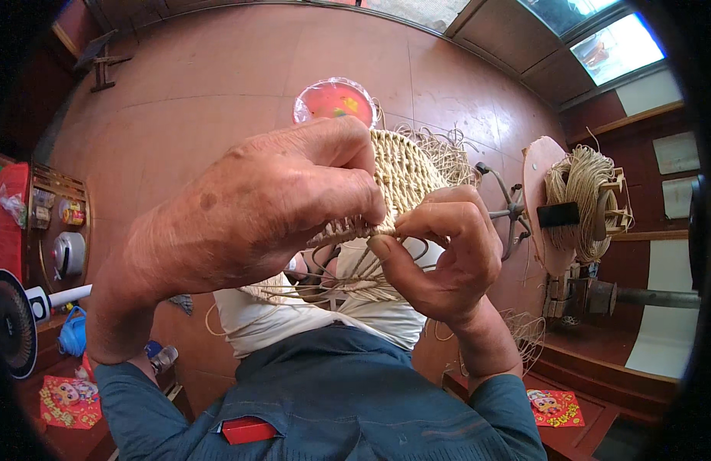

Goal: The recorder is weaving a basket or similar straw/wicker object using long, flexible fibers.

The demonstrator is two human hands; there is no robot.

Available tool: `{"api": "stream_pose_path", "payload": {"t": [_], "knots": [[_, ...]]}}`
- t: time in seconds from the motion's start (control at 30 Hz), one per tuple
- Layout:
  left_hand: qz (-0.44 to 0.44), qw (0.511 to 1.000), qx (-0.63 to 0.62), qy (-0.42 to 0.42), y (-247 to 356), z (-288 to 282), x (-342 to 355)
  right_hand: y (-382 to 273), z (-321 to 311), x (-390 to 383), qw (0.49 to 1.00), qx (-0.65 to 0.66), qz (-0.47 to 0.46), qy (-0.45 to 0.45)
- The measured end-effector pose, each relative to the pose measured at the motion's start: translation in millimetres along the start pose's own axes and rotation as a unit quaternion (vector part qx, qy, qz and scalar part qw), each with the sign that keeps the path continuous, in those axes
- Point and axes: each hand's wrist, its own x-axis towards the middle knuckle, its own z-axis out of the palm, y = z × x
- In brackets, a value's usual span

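A round woven straw piece (405,173) with a wire frame (348,273) is held up close in front of me. My left hand (255,203) grips its near edge from the left, fingers curled over the weave. My right hand (448,250) pinches the same edge from the right, thumb and forefinger closed on a straw strand where the weaving meets the bare wires. Loose straw ends (448,146) stick out beyond the far rim.
A pink bowl covered with clear film (334,101) sits on the brown tiled floor (217,92). A spool of straw cord on a wooden wheel (582,200) stands at the right. A fan (9,323) and a shelf with jars (59,230) are at the left.
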Motion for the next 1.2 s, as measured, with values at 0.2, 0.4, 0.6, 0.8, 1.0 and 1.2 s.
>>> {"api": "stream_pose_path", "payload": {"t": [0.2, 0.4, 0.6, 0.8, 1.0, 1.2], "knots": [[0.013, 0.995, 0.060, 0.074, 6, 5, 4, 0, 9, 2, 0.997, 0.038, 0.050, 0.050], [-0.006, 0.994, 0.060, 0.090, 8, 9, 0, 3, 12, 3, 0.996, 0.024, 0.041, 0.075], [-0.091, 0.989, -0.052, 0.104, 1, 11, -4, 4, 5, 10, 0.999, -0.016, 0.010, 0.027], [-0.096, 0.990, -0.064, 0.082, -3, 13, 5, 4, 6, 18, 0.999, -0.005, 0.037, 0.023], [-0.155, 0.937, -0.029, 0.312, 17, 33, -24, 10, 3, 24, 0.996, 0.017, 0.085, -0.023], [-0.113, 0.939, 0.044, 0.323, 46, 128, -46, 19, 4, 32, 0.985, 0.069, 0.153, -0.030]]}}
